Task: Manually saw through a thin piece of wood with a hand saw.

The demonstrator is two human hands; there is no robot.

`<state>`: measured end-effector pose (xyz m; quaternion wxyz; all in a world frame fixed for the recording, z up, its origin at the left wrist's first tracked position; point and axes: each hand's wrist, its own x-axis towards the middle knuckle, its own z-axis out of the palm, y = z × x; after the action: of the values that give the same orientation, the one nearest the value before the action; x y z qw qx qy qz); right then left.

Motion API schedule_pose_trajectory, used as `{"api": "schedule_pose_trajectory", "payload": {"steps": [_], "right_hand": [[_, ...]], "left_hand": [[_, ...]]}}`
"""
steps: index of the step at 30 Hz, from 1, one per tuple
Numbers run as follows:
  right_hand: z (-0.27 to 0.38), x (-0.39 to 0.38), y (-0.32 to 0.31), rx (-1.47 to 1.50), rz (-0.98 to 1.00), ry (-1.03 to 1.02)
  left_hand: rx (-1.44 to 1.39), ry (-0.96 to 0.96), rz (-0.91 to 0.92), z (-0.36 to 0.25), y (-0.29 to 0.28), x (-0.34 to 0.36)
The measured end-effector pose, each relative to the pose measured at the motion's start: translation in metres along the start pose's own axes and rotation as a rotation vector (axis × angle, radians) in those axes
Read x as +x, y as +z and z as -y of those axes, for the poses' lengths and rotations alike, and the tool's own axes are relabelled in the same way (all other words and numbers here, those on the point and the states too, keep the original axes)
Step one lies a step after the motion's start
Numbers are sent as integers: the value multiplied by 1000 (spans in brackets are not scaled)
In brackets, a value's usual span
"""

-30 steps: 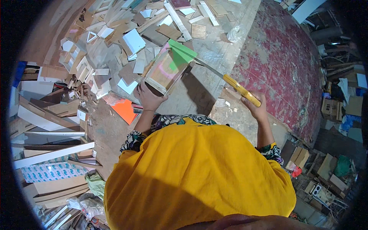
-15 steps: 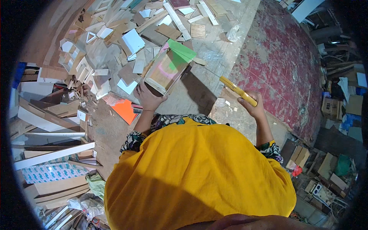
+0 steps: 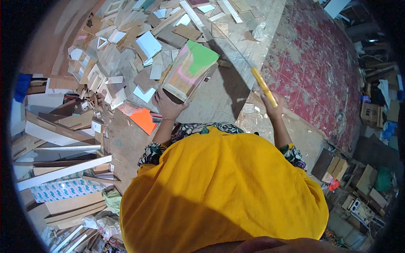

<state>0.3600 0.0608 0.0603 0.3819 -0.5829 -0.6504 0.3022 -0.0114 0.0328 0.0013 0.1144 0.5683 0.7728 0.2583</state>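
My left hand (image 3: 169, 105) is closed on the near left corner of a wooden box (image 3: 185, 80). Green and pink paint marks the box's upper face, and a dark gap shows at its near end. Off to the right, my right hand (image 3: 274, 103) is wrapped round the handle of a yellow-handled tool (image 3: 263, 85). Its long thin blade points up and to the left, beyond the box's far right corner; the exact kind of blade cannot be made out. Blade and box stand apart in this view.
Wood and white board offcuts (image 3: 147, 45) cover the worktop at the far left. A clear plastic cup (image 3: 260, 31) stands at the far side. Right of the worktop lies a worn red surface (image 3: 308, 71). An orange sheet (image 3: 143, 119) lies near my left forearm; planks (image 3: 63, 173) crowd the left.
My right hand has shifted slightly up and left, and the tool has swung to point more steeply upward. The box has tilted a little in my left hand.
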Motion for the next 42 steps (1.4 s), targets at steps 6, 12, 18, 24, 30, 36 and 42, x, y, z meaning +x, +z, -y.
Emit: {"api": "schedule_pose_trajectory", "payload": {"steps": [6,12,18,24,30,36,42], "right_hand": [[-37,42,60,-409,-105,-432],[-33,72,74,-535,90,-388],[30,83,57,-1075,498,-76],[68,95,96,-676,308,-361],[73,105,147,-545,401,-715],[65,110,160,-590,529,-738],[54,106,159,-528,438,-811]], "left_hand": [[20,26,5,3,4,1],[-13,51,-11,8,6,2],[-4,60,-31,8,5,0],[16,65,-16,5,4,2],[-13,60,17,7,2,3],[-31,118,-47,8,0,1],[-104,185,2,11,-11,3]]}}
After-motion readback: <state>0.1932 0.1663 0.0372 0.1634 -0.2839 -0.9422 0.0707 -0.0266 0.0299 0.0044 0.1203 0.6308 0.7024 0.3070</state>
